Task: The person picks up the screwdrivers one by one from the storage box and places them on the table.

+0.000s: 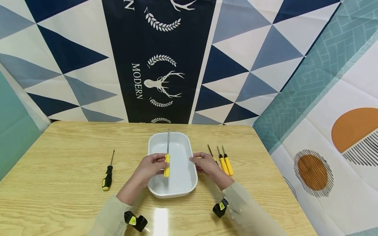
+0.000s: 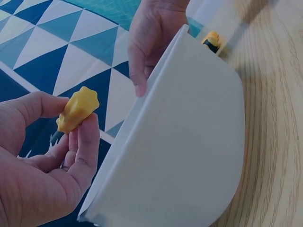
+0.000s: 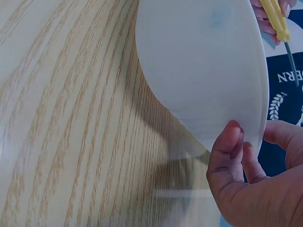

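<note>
In the head view my left hand [image 1: 149, 167] pinches the yellow handle of a screwdriver [image 1: 167, 165] above the left part of a white tray [image 1: 187, 186]. Its metal shaft points toward the far side. The left wrist view shows the handle's end [image 2: 83, 106] between thumb and fingers. My right hand [image 1: 208, 165] grips the tray's right rim, thumb at the rim and fingers on the outer wall, as the right wrist view shows. The tray's inside looks bare below the screwdriver.
A black and yellow screwdriver [image 1: 108, 177] lies on the wooden table [image 1: 68, 157] to the left. Right of the tray lie two yellow-handled screwdrivers [image 1: 228, 166] and a dark-shafted one [image 1: 210, 150], partly hidden by my right hand. A patterned cloth [image 1: 159, 42] hangs behind the table.
</note>
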Motion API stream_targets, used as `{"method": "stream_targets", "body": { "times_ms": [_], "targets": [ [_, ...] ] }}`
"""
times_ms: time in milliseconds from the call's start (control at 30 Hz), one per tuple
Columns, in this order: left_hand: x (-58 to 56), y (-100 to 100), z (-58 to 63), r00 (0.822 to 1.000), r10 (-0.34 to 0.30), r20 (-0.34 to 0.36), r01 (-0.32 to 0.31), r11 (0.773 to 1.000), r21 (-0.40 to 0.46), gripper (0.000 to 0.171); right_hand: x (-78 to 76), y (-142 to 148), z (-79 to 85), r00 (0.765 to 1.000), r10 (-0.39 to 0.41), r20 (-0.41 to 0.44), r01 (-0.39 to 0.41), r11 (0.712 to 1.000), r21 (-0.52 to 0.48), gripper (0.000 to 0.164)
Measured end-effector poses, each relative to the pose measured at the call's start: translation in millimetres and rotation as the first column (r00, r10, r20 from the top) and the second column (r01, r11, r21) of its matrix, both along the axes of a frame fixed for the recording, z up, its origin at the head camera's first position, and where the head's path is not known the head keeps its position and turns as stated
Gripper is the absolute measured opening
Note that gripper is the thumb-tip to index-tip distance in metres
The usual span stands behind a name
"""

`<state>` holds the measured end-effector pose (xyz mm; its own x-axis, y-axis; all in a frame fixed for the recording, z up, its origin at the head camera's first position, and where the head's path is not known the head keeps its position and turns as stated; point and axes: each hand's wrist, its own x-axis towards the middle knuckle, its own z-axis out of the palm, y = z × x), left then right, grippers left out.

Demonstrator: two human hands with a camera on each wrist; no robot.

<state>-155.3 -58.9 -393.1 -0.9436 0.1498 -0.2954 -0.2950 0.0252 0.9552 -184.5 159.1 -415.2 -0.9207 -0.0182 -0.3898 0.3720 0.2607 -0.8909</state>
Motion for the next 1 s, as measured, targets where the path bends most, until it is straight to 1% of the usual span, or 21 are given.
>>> {"method": "stream_targets", "body": {
  "times_ms": [233,367,567,667,733,800,867,1000],
  "targets": [
    [4.2,-15.5,0.7,1.000,0.018,-0.001,-0.018,1.000,-0.014,0.039,-0.6,-0.4,-0.4,1.000,-0.015,0.007,0.015,1.000,0.002,0.032],
    [7.3,-30.3,0.5,1.000,0.024,-0.012,-0.024,0.999,-0.028,0.041,-0.8,-1.0,-0.3,1.000,-0.014,0.004,0.014,1.000,0.004,0.031],
    [13.0,-56.1,-0.1,0.999,0.003,-0.054,-0.004,1.000,-0.024,0.047,0.0,-0.8,0.7,1.000,0.002,-0.014,-0.001,1.000,0.017,0.033],
    [14.1,-68.6,-6.2,0.997,-0.013,-0.075,0.011,1.000,-0.028,0.054,4.1,-2.4,9.0,1.000,0.016,-0.019,-0.015,1.000,0.018,0.034],
    [14.5,-75.4,-11.3,0.997,-0.013,-0.078,0.010,0.999,-0.042,0.059,8.3,-4.6,17.4,1.000,0.024,-0.020,-0.023,1.000,0.018,0.034],
    [15.4,-80.8,-14.9,0.997,-0.011,-0.073,0.007,0.999,-0.049,0.060,12.9,-7.1,26.2,0.999,0.031,-0.021,-0.031,0.999,0.018,0.034],
    [16.2,-84.9,-17.0,0.998,-0.007,-0.068,0.004,0.999,-0.052,0.060,16.0,-9.3,31.7,0.999,0.033,-0.023,-0.033,0.999,0.023,0.034],
    [18.7,-88.8,-16.0,0.999,0.001,-0.054,-0.004,0.998,-0.063,0.056,17.6,-10.7,34.8,0.999,0.027,-0.018,-0.027,0.999,0.026,0.034]
  ]
}}
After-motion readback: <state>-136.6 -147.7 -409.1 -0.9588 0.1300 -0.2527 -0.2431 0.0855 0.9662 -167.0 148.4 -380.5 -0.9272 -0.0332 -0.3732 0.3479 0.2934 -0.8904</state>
